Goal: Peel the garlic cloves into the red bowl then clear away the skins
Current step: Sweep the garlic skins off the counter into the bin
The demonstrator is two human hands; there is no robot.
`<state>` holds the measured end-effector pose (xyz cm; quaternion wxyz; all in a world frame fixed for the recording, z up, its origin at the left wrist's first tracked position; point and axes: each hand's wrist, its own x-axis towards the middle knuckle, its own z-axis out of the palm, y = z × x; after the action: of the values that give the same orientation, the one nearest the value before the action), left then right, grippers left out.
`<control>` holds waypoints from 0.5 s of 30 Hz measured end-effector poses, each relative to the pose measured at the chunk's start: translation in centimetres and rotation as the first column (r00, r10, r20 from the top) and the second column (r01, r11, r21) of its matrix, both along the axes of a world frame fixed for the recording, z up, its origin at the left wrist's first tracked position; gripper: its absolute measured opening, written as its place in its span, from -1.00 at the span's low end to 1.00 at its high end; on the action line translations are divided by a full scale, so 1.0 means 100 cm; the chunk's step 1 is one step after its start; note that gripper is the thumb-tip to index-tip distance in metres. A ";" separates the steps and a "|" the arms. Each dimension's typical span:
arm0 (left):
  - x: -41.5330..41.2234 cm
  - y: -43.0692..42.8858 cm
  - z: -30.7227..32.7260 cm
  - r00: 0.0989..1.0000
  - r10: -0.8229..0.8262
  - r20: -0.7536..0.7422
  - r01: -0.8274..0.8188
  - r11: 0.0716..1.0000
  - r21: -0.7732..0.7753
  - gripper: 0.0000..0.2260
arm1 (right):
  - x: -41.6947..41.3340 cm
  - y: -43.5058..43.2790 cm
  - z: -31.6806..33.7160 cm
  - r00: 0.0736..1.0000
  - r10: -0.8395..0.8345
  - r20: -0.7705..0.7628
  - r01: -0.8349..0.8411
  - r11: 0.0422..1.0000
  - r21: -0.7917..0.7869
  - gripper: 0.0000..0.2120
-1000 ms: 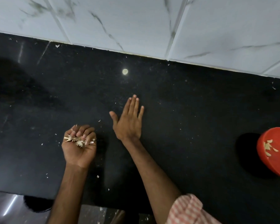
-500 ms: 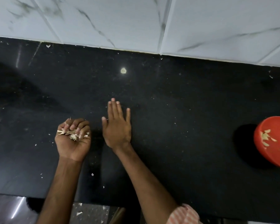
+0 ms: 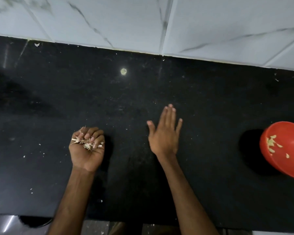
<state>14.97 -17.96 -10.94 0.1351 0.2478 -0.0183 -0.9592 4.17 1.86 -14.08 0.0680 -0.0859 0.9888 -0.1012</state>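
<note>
My left hand (image 3: 87,150) lies palm up on the black counter (image 3: 210,107), its fingers curled around a clump of pale garlic skins (image 3: 87,144). My right hand (image 3: 165,133) is flat and open over the counter to the right of it, fingers together, holding nothing. The red bowl (image 3: 285,150) sits at the right edge, partly cut off, with several peeled garlic cloves (image 3: 271,143) inside. Small skin flecks (image 3: 41,151) are scattered on the counter left of and below my left hand.
A white marble-patterned tiled wall (image 3: 159,22) runs along the back of the counter. The counter's front edge (image 3: 143,219) is near the bottom, with floor below it. A bright light reflection (image 3: 123,71) shows on the counter.
My right hand has swept from beside my left hand to the right, away from it. My left hand stays shut on the skins. The view shifted slightly.
</note>
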 end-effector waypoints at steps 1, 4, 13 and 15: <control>0.000 0.000 0.000 1.000 -0.004 -0.016 0.004 1.000 0.006 -0.73 | -0.007 -0.020 0.000 0.996 0.090 0.004 -0.090 0.996 -0.009 -0.19; 0.000 0.000 0.002 1.000 0.002 0.000 -0.002 1.000 -0.008 -0.72 | -0.011 -0.056 0.000 0.944 0.329 -0.009 -0.329 0.943 -0.051 -0.19; 0.005 0.011 0.011 0.999 0.026 0.041 -0.025 0.999 -0.024 -0.73 | 0.000 0.009 0.020 0.976 0.147 0.161 0.082 0.435 -0.897 -0.68; 0.004 0.015 0.012 0.998 0.026 0.054 -0.024 0.999 -0.034 -0.74 | -0.005 0.037 0.018 0.996 0.073 0.058 0.013 0.513 -0.858 -0.85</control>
<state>15.38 -16.45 -9.72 0.1509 0.2719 -0.0349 -0.9498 3.66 5.59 -12.26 0.0612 -0.1207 0.8046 -0.5782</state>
